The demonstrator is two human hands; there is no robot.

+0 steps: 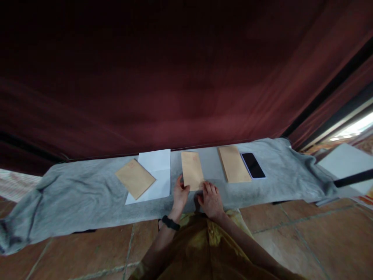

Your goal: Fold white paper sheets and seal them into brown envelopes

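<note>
Touching flat paper env. (192,170); R hand (212,200)

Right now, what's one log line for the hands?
left hand: on near left edge of middle envelope | right hand: fingers flat at its near right corner | under it: grey cloth

1 flat, rectangular tan paper envelope (192,170) lies lengthwise on the grey felt cloth (87,194), its far end leaning slightly left and bearing a faint red print.
</note>
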